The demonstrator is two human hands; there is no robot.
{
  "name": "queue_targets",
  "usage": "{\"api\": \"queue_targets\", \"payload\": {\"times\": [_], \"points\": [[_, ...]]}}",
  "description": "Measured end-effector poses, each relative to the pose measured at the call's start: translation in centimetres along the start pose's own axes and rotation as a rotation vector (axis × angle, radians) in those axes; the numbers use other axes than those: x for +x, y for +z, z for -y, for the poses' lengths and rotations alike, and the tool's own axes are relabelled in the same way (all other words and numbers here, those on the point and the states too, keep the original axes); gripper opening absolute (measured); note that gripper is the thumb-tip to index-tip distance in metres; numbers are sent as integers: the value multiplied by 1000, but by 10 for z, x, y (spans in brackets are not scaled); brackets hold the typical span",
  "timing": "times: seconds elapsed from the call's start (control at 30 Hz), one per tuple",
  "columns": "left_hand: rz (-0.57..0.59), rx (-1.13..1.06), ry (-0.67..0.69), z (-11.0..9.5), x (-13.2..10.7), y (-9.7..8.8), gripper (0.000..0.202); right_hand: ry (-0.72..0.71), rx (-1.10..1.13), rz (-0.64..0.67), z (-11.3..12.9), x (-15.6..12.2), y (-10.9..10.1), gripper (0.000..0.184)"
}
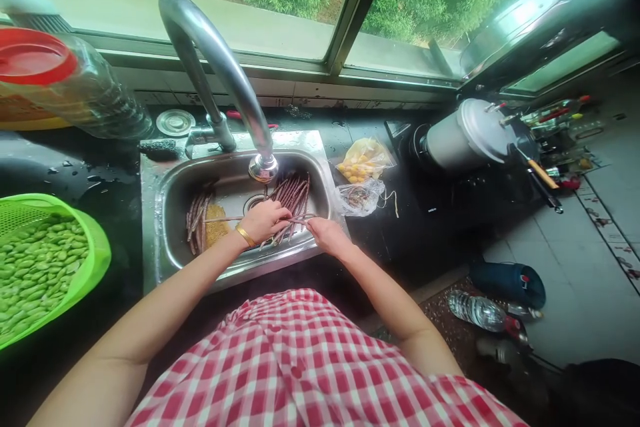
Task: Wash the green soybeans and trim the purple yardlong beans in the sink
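Note:
My left hand [264, 219], with a gold bracelet at the wrist, is closed on a long thin purplish stalk [225, 219] over the steel sink [325, 153]. That stalk runs out to the left past my hand. Just to the right, my right hand [327, 235] pinches the stalk near its other end, close to the sink's right rim. Beneath and behind my hands lies a bundle of similar stalks [295, 192] in the basin. A smaller bunch of stalks [197, 221] rests at the basin's left side, beside a yellowish-brown rough pad [216, 228].
A curved tap [215, 33] arches over the sink. On the left stand a green basket [103, 247] of green beans and a red-lidded jar [107, 93]. Right of the sink lie a bag of yellow pieces [361, 159] and a clear bag [361, 197]. A pressure cooker [450, 133] stands farther right.

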State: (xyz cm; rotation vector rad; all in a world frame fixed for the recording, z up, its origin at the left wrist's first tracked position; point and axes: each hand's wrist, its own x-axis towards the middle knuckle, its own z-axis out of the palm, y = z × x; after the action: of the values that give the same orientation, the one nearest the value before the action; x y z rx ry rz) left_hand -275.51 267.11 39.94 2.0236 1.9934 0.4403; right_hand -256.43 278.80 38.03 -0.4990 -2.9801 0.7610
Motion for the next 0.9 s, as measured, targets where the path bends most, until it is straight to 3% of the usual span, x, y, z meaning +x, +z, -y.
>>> {"api": "queue_targets", "payload": {"times": [0.17,0.33,0.43,0.6,0.73,0.8,0.9], "points": [[-91,-317,35,-2,-1,-3,28,27,483,-156,6,-6,-10,29],[-155,-740,-144,-13,1,-4,26,208,1171,-198,19,-6,-14,35],[-149,-936,-251,-22,3,-3,26,249,1445,-252,31,-1,-18,39],[-188,-1334,-463,-39,4,-3,30,212,1568,-264,39,10,-28,36],[-137,-1651,-611,-47,4,-6,28,169,1369,-217,35,11,-16,30],[-182,-1787,-681,-43,6,-9,24,185,1323,-151,35,8,-6,27],[-332,-1965,-776,-30,11,-17,14,255,1481,-56,34,0,4,24]]}}
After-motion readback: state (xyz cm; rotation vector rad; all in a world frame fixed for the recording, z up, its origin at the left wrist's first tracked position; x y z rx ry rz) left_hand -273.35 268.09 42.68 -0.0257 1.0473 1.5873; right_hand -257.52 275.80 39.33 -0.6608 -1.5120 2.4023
